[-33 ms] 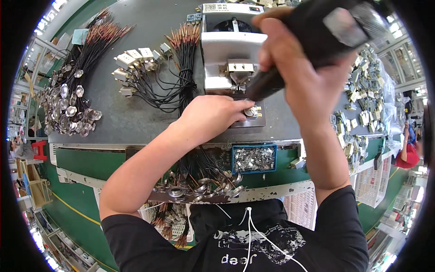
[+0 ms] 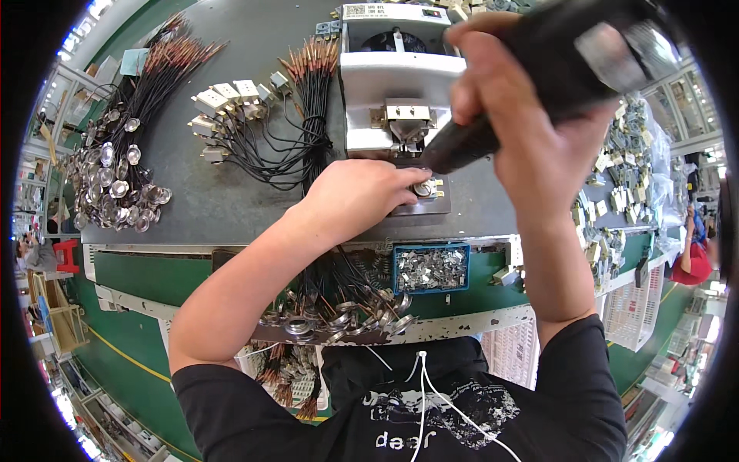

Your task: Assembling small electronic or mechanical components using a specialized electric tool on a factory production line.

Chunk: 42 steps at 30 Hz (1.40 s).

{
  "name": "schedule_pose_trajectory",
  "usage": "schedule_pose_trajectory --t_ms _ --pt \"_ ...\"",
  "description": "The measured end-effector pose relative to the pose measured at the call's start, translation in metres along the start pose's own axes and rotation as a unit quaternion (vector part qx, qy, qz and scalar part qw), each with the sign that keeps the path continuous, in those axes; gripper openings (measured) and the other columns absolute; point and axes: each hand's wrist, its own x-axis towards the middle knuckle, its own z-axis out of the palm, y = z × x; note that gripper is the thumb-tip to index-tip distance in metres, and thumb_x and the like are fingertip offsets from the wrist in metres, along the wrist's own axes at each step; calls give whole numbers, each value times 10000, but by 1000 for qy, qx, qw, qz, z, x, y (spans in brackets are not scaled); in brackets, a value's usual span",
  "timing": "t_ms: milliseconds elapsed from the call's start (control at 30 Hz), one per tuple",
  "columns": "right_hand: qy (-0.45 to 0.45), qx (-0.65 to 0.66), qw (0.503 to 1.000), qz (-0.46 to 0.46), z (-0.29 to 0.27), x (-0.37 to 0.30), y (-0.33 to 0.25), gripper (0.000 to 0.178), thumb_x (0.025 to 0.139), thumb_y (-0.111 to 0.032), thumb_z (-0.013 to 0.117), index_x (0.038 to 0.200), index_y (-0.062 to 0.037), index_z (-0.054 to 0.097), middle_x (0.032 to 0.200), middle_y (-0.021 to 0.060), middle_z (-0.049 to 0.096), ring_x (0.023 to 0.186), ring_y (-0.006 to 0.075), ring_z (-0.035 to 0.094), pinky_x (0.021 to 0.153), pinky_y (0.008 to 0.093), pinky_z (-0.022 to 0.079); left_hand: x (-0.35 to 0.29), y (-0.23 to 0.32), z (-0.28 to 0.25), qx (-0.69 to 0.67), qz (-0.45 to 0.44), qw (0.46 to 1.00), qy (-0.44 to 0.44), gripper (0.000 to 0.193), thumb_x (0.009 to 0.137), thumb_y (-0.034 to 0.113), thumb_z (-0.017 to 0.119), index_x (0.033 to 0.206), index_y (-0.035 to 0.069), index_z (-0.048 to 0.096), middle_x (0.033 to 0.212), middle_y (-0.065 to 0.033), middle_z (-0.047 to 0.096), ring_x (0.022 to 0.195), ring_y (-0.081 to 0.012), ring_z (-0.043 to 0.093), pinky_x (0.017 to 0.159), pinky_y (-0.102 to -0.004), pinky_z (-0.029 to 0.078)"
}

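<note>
A black handheld power tool with a tapered nose (image 2: 539,58), resembling an electric screwdriver, is gripped in my right hand (image 2: 531,142). Its nose points down and left, close to a small round metal part with terminals (image 2: 425,188). This part lies on a flat metal plate (image 2: 431,208) at the front of a silver bench machine (image 2: 396,81). My left hand (image 2: 354,189) has its index finger stretched to the part, with the other fingers curled in beside it. Left of the machine, a bundle of black wires (image 2: 312,138) with copper ends and white connector blocks passes behind my left wrist.
A second wire bundle with metal rings (image 2: 115,177) lies at the table's left. A blue tray of small metal pieces (image 2: 431,269) sits near the front edge. Loose connector blocks (image 2: 623,169) are heaped at the right. Wire ends with rings (image 2: 331,319) hang in front.
My right hand and the black tool have shifted slightly right, so the nose sits a little farther from the left fingertip. My left hand stays almost in place.
</note>
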Motion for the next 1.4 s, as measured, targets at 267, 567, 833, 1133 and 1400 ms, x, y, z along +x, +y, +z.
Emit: schedule_pose_trajectory --t_ms 267,567,833,1133,1400 --pt "-4 -37 999 29 -26 -17 9 113 950 6 719 1025 79 679 889 102 711 619 136 644 559 273 529 6 1 -10 -24 -24 999 -35 375 974 381 631 1305 213 678 984 -115 752 974 -331 713 815 -456 572" --pt "-6 -28 999 37 -23 -24 17 113 933 12 741 1006 57 668 918 100 718 636 131 656 567 266 536 7 3 -11 -13 -30 998 -46 349 961 347 666 1235 133 655 951 -122 738 957 -335 692 799 -460 557" --pt "-28 -16 999 33 -24 -24 22 159 922 30 747 1032 42 632 941 92 712 652 133 660 573 271 544 6 0 -8 -14 2 1000 -14 317 964 313 658 1224 134 647 919 -124 729 945 -332 692 799 -462 561" --pt "-47 -39 997 37 -23 -33 21 111 914 74 727 990 42 653 912 85 707 658 120 651 581 254 531 6 3 -9 25 14 999 -37 341 975 326 632 1269 155 653 926 -90 742 928 -305 714 788 -438 577" --pt "-44 -52 996 63 -15 -32 16 113 900 74 737 976 36 662 937 81 729 653 90 643 566 232 518 1 0 0 20 27 999 3 332 973 306 639 1270 158 658 877 -94 722 883 -307 711 749 -443 575"
